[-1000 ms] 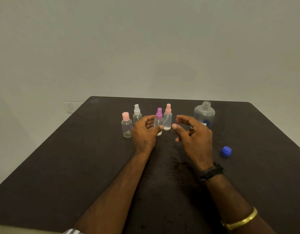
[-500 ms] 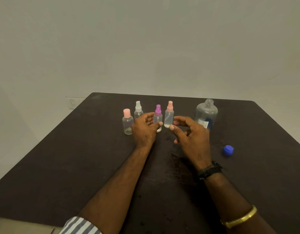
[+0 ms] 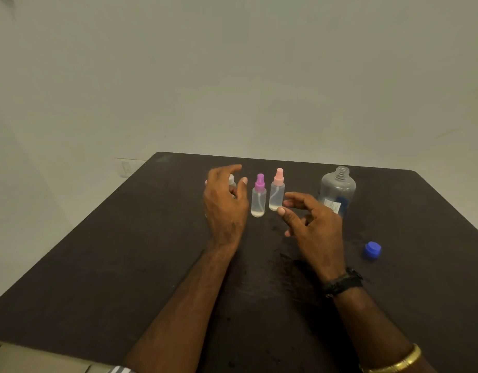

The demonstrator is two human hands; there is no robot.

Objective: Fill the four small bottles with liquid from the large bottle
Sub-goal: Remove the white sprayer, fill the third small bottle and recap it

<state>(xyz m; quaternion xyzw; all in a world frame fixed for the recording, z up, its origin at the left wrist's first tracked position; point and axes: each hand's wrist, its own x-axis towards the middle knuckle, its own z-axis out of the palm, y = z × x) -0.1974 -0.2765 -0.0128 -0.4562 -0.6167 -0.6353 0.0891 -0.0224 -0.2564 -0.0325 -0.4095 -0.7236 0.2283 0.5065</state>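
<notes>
On the dark table stand a purple-capped spray bottle and a pink-capped spray bottle, each with a little clear liquid at the bottom. My left hand hovers left of the purple one, fingers relaxed, and hides most of the white-capped bottle and the fourth small bottle behind it. My right hand hangs loosely curled just right of the pink one, holding nothing. The large clear bottle, uncapped, stands at the right, and its blue cap lies nearer to me.
A plain wall rises behind the table. My right wrist wears a black watch and a gold bangle. A dark wet-looking patch marks the table between my arms.
My left hand has shifted left and up from the purple bottle, now covering the white-capped and leftmost bottles. My right hand stays near the pink bottle.
</notes>
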